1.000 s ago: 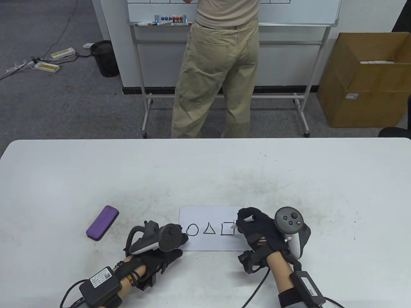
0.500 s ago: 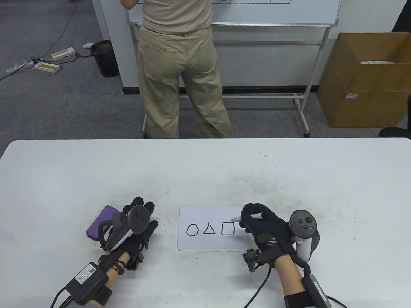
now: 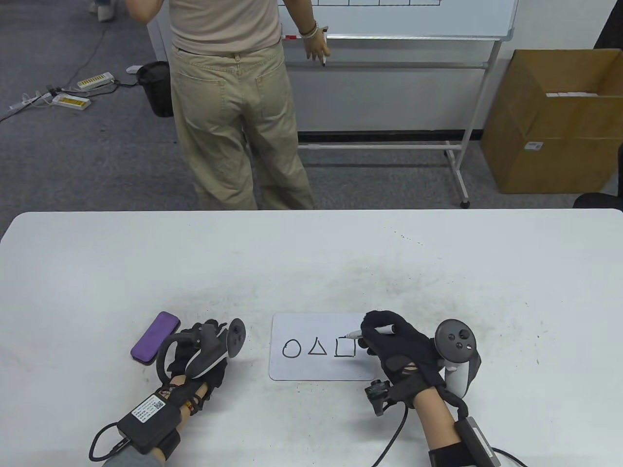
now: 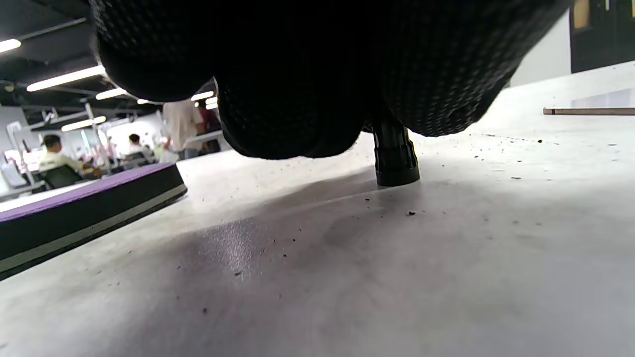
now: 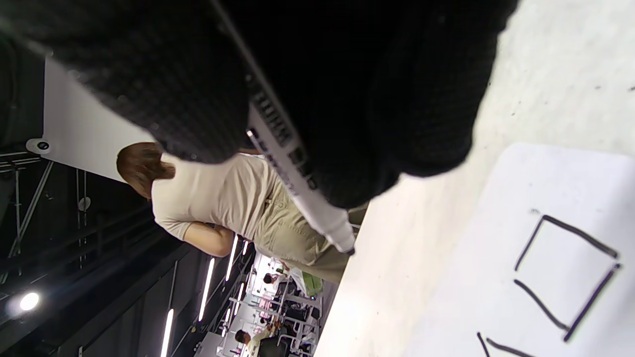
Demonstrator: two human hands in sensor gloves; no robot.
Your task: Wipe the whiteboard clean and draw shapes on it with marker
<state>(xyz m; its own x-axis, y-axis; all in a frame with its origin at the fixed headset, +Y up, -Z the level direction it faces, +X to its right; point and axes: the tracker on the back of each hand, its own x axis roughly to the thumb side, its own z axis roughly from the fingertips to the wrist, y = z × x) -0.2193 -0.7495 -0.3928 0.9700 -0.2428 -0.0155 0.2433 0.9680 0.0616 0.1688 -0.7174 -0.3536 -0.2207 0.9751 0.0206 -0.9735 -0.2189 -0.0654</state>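
Beyond our white table (image 3: pixel 311 262), a person in beige clothes (image 3: pixel 233 97) stands at a large rolling whiteboard (image 3: pixel 399 19), with a cardboard box (image 3: pixel 550 121) on the floor to the right.

On the near part of the table lies our small whiteboard (image 3: pixel 321 362), carrying a drawn circle (image 3: pixel 291 348), triangle (image 3: pixel 317 347) and square (image 3: pixel 345 347) in a row. To its left, apart from it, lies a purple eraser (image 3: pixel 155 338).

From above, we see our right hand (image 3: pixel 394 348) resting at the board's right edge, fingers curled round a marker (image 3: pixel 370 332) whose tip points left, over the square's top right corner. The right wrist view adds what the overhead view cannot: the marker (image 5: pixel 297 178) is clamped between the gloved fingers (image 5: pixel 163 99), and its tip hangs clear of the board, with the square (image 5: pixel 565 277) below it.

Our left hand (image 3: pixel 202 360) lies on the table between the eraser and the board, rolled onto its side. The overhead view hides its fingers under the tracker. The left wrist view shows the fingers (image 4: pixel 297 99) curled together just above the table, with a black marker cap (image 4: pixel 395 156) standing upright beneath them. We cannot tell whether they grip it. The eraser (image 4: pixel 84 213) sits close by at left.
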